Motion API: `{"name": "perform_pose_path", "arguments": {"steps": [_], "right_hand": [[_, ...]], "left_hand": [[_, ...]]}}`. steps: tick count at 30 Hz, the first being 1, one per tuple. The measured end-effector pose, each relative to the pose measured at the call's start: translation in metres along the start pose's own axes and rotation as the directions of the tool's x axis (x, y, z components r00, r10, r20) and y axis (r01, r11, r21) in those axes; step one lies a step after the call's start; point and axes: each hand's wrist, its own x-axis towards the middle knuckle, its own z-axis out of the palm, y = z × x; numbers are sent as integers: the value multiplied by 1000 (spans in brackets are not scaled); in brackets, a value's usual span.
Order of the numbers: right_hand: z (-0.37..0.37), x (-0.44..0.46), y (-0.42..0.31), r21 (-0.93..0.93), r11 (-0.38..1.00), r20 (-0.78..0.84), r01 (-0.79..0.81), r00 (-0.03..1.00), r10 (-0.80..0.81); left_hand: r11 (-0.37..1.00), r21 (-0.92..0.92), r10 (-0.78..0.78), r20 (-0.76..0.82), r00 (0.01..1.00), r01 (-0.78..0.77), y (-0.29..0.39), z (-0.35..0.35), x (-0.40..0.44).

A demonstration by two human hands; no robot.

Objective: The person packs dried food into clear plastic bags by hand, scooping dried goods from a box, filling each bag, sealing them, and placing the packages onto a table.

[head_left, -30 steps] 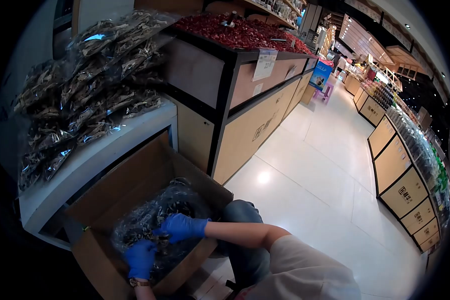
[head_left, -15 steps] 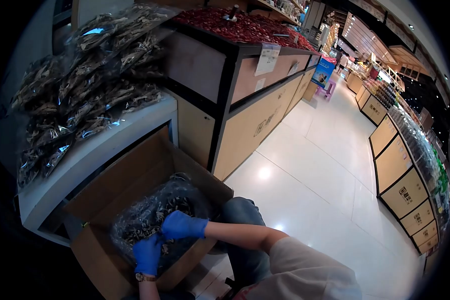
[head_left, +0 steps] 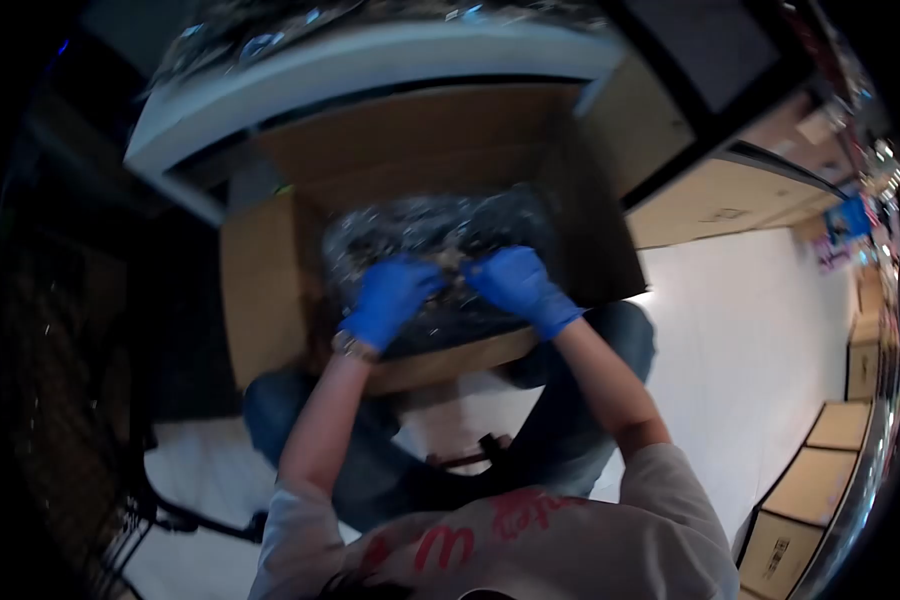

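Observation:
My left hand (head_left: 394,298), in a blue glove with a watch at the wrist, is low over the cardboard box (head_left: 260,290). Facing it, a small gap away, my right hand (head_left: 518,285) wears a matching glove. The fingers of both look curled in, but blur hides what they grip. Beneath them a clear plastic bag (head_left: 410,215) lies open inside the box. Dark and pale dried pieces (head_left: 452,256) show in the bag between my hands; their kind is too smeared to name.
The box stands between my knees, against a white-edged stand (head_left: 370,72) with bagged dried goods on top. A wooden cabinet (head_left: 725,205) is to the right, beside the pale tiled floor (head_left: 745,310). Dark wire racking (head_left: 120,545) stands at lower left.
My view has swung left and down, so the box is now central. My hands, which were touching over the bag, have moved a little apart.

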Motion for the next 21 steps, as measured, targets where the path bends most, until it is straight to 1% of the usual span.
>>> {"name": "perform_pose_path", "arguments": {"steps": [1,2,3,4,5,6,7,8,9,11,12,13,15,16,17,19,20,21], "right_hand": [[1,4,1,-55,997,13,52,999,-51],[-7,6,5,-49,999,-26,16,1000,-17],[-16,7,8,-36,999,-67,-25,998,22],[-27,6,20,129,979,-69,-158,983,168],[-34,8,25,289,914,-56,-284,948,312],[-34,11,19,301,913,-62,-275,950,306],[-27,5,23,202,950,-87,-239,962,260],[-27,3,20,93,977,-142,-194,968,206],[-25,3,19,96,977,-138,-191,969,203],[-16,1,17,123,992,1,-28,1000,28],[-26,-2,16,72,996,20,-49,999,47],[-32,-3,26,13,991,79,-136,988,134],[-33,-2,42,38,980,-127,-194,972,197],[-30,2,37,44,980,-128,-196,971,200],[-27,6,29,196,977,-247,-88,960,136],[-25,10,16,327,944,-367,36,926,92],[-22,6,11,228,972,-156,-57,983,94],[-17,3,7,109,986,64,-125,991,119]], "left_hand": [[998,56,19,45,999,-21,-3,0,5],[998,64,-11,57,998,8,-9,-6,4],[1000,-17,-24,1,1000,24,-13,-17,-1],[995,-100,-35,-64,997,28,-16,-22,-3],[996,-83,-44,-60,997,39,-19,-28,-3],[997,-44,-59,-68,996,56,-21,-33,-1],[994,-40,-102,-53,993,100,-18,-19,3],[999,-38,-19,-84,996,15,-24,-9,0],[999,-38,-25,-82,996,22,-20,-7,0],[997,-19,80,-1,997,-80,-14,-4,-2],[997,-3,75,-1,997,-75,-14,-8,-1],[998,-2,70,6,997,-70,-17,-10,-1],[999,-44,-7,-150,989,0,-22,-12,2],[994,-65,74,-189,979,-88,-22,-13,5],[994,-63,75,-182,980,-88,-19,-13,5],[998,12,64,-120,991,-63,-12,-11,4],[998,10,65,-114,991,-64,-15,-7,5],[995,32,101,-145,984,-97,-19,-4,6]]}}
